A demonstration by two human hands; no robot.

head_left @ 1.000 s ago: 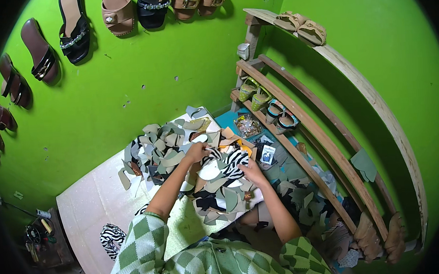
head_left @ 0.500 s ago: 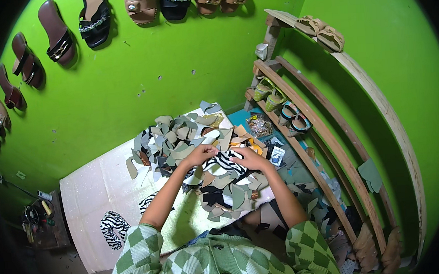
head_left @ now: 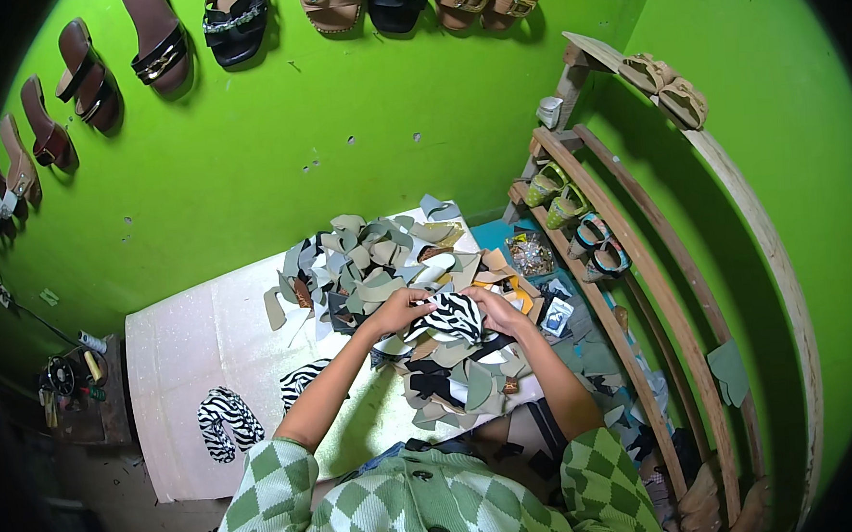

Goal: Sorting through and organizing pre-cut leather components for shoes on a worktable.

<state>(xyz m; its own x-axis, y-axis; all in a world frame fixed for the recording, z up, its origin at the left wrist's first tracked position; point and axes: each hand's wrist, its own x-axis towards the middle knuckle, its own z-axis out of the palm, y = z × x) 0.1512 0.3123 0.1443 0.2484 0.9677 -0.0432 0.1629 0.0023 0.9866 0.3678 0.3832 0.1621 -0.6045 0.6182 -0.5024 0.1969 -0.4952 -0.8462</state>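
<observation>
Between my two hands is a black-and-white zebra-striped fabric piece (head_left: 456,320), held above a heap of scraps. My left hand (head_left: 400,313) pinches its left edge, and the fingers of my right hand (head_left: 498,312) grip the opposite side. Beneath and around it lie grey, olive, tan, black and white cut pieces (head_left: 358,250). Another zebra-striped piece, curved into a loop (head_left: 230,426), rests on the table at the left. A further striped piece (head_left: 302,378) lies beside my left forearm, which partly covers it.
A pale, glittery sheet covers the table (head_left: 199,345). Wooden racks (head_left: 641,322) rise on the right, carrying sandals (head_left: 603,247). More sandals (head_left: 235,25) hang along the green wall. A bag of small shiny parts (head_left: 529,253) sits past my right hand. Tools stand on a small stand (head_left: 91,409) at left.
My head view has turned, so the scene sits further right. The striped piece, more folded before, is spread wider between my hands.
</observation>
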